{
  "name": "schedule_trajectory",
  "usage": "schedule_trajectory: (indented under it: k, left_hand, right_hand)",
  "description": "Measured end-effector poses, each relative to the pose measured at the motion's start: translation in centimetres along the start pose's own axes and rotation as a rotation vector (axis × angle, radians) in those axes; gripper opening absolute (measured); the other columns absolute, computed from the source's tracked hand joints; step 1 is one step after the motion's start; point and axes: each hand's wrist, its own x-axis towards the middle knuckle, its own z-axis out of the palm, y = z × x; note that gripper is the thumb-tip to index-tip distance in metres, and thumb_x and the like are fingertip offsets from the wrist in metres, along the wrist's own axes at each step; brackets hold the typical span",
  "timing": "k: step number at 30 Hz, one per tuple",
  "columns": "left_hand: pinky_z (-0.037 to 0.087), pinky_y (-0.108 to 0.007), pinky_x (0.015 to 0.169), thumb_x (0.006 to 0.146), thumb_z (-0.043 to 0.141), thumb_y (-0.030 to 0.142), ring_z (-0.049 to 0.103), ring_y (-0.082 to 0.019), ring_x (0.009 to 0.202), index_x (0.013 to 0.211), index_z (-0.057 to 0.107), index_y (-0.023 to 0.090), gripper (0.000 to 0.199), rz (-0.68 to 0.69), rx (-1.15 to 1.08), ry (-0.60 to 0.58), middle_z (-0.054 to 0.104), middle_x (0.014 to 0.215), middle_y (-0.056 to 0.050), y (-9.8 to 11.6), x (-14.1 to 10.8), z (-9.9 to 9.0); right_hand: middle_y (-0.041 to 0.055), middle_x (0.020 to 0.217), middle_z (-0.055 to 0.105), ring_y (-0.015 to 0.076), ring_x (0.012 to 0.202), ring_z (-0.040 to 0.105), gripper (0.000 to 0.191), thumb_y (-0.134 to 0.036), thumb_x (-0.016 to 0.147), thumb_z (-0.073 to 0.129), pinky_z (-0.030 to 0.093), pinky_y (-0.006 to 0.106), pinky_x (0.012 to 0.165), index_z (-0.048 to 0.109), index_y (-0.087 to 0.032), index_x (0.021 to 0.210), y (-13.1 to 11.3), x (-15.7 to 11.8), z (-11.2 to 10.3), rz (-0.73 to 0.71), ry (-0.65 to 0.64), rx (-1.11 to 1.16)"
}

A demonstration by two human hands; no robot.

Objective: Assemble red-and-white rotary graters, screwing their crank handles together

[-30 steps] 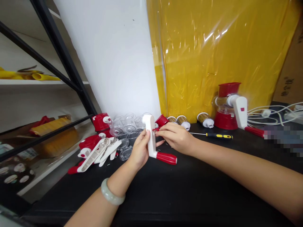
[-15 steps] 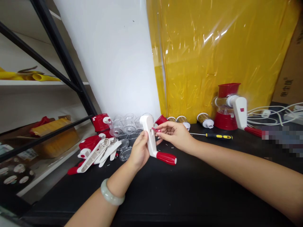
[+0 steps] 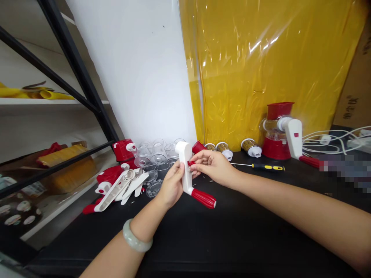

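While the left hand (image 3: pixel 171 185) wraps the white crank arm (image 3: pixel 187 175) from its left side, thumb laid along the near face, the right hand (image 3: pixel 216 168) pinches a small red piece (image 3: pixel 191 163) against the arm's right edge. The grip seems chosen to brace the crank, leaving that edge clear for the fine fingertip work. The crank stands nearly upright over the middle of the tabletop (image 3: pixel 232 239), its red handle (image 3: pixel 204 198) slanting down to the right, probably so that it keeps out of both palms. Both forearms reach in from the near corners and converge; the right wrist is almost straight, its fingers bent toward the crank.

Beyond the hands, a screwdriver (image 3: pixel 268 167) lies to the right, perhaps parked within easy reach. Metal drums (image 3: pixel 224 150) rest along the back, near an assembled grinder (image 3: pixel 276 148). Clear housings (image 3: pixel 158 151) and loose white crank parts (image 3: pixel 111 189) sit grouped at left, apparently sorted by kind.
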Motion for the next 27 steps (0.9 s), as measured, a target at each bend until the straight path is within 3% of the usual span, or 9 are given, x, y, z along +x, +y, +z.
schedule_trajectory:
  k: [4,10,14,17,19,21,23,27]
  left_hand:
    - [0.048,-0.045,0.100,0.080,0.073,0.032,0.063,-0.027,0.110,0.103,0.065,0.016,0.030,-0.031,-0.002,-0.032,0.070,0.101,-0.008,-0.1,-0.1,0.0]
    - [0.049,-0.049,0.100,0.081,0.072,0.030,0.062,-0.025,0.109,0.107,0.066,0.017,0.029,-0.100,0.024,-0.089,0.067,0.111,-0.008,0.3,-0.5,0.3]
    - [0.051,-0.052,0.096,0.084,0.069,0.031,0.063,-0.026,0.106,0.110,0.065,0.017,0.030,-0.156,0.031,-0.151,0.066,0.112,-0.009,0.3,-0.6,0.1]
    - [0.057,-0.049,0.085,0.082,0.071,0.031,0.066,-0.027,0.098,0.108,0.063,0.016,0.032,-0.221,0.064,-0.217,0.067,0.104,-0.011,0.4,-0.4,-0.3]
    - [0.060,-0.043,0.077,0.079,0.074,0.030,0.069,-0.025,0.091,0.105,0.061,0.016,0.032,-0.269,0.119,-0.250,0.068,0.097,-0.010,0.6,-0.3,-0.4]
    - [0.062,-0.036,0.068,0.077,0.077,0.029,0.071,-0.022,0.083,0.099,0.059,0.016,0.032,-0.311,0.180,-0.263,0.069,0.093,-0.009,0.9,-0.2,-0.5]
    - [0.061,-0.029,0.060,0.075,0.078,0.032,0.071,-0.019,0.076,0.096,0.058,0.015,0.034,-0.331,0.211,-0.260,0.069,0.090,-0.007,1.2,-0.1,-0.4]
    - [0.057,-0.020,0.048,0.081,0.070,0.042,0.068,-0.015,0.064,0.097,0.063,0.015,0.032,-0.350,0.188,-0.174,0.068,0.083,-0.007,1.5,0.0,-0.4]
  right_hand:
    - [-0.0024,0.070,0.065,0.0138,0.064,0.067,0.030,-0.035,0.069,0.079,0.059,0.031,0.061,0.060,-0.019,0.085,0.0,-0.1,-0.4,-0.090,0.001,-0.133]
    - [-0.0023,0.074,0.058,0.0121,0.067,0.056,0.029,-0.029,0.069,0.080,0.050,0.028,0.063,0.055,-0.020,0.080,-0.4,-0.1,-1.3,-0.379,0.052,-0.534]
    - [0.0000,0.089,0.054,0.0146,0.075,0.055,0.063,-0.034,0.055,0.088,0.049,0.031,0.066,0.051,-0.023,0.105,0.1,0.2,-2.1,-0.403,0.178,-0.622]
    - [0.0063,0.113,0.051,0.0207,0.097,0.057,0.092,-0.035,0.051,0.090,0.051,0.036,0.078,0.043,-0.028,0.129,0.1,0.5,-2.9,-0.457,0.112,-0.674]
    - [0.0073,0.121,0.050,0.0231,0.110,0.055,0.084,-0.033,0.057,0.088,0.049,0.039,0.088,0.047,-0.031,0.130,-0.2,0.7,-3.4,-0.529,-0.018,-0.735]
    - [0.0063,0.114,0.056,0.0229,0.108,0.056,0.060,-0.032,0.065,0.084,0.047,0.040,0.090,0.056,-0.028,0.118,-0.8,0.8,-3.8,-0.588,-0.110,-0.809]
    - [0.0059,0.103,0.061,0.0224,0.099,0.058,0.042,-0.034,0.070,0.081,0.047,0.039,0.086,0.059,-0.024,0.104,-1.3,0.8,-4.0,-0.627,-0.124,-0.871]
    - [0.0075,0.098,0.064,0.0230,0.092,0.060,0.037,-0.039,0.073,0.077,0.047,0.038,0.081,0.058,-0.022,0.100,-1.6,0.6,-4.5,-0.651,-0.080,-0.970]
